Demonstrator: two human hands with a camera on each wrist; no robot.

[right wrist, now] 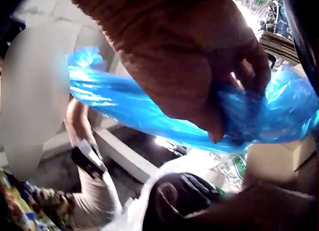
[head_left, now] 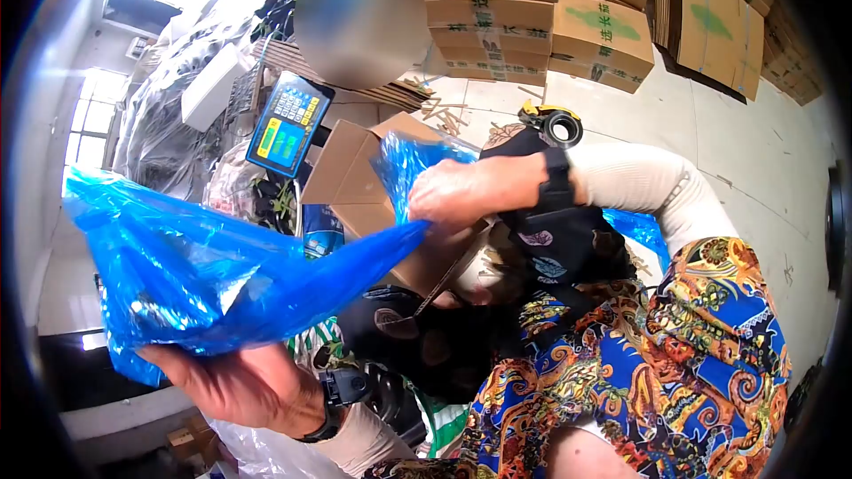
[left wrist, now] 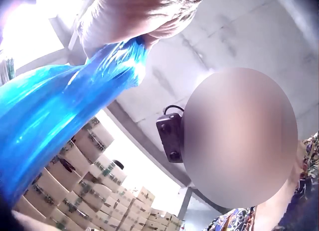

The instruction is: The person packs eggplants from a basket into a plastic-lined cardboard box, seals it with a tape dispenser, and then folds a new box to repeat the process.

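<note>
A blue plastic bag (head_left: 204,275) stretches between the two hands in the head view, its wide part on the left and its gathered part on the right. My left hand (head_left: 244,386) holds the wide part from below; the bag hides its fingertips. In the left wrist view, the same hand (left wrist: 137,16) has blue film bunched at it. My right hand (head_left: 453,195) grips the gathered part over an opened cardboard box (head_left: 342,164). Close up in the right wrist view, the curled fingers of that hand (right wrist: 199,76) pinch the blue film (right wrist: 149,116).
A scale display with a keypad (head_left: 288,124) stands beyond the box. Stacked cartons (head_left: 497,18) line the far side, with a tape roll in a yellow dispenser (head_left: 555,124) on the floor before them. Plastic-covered goods (head_left: 177,142) are piled at left. Another person is partly visible at the back.
</note>
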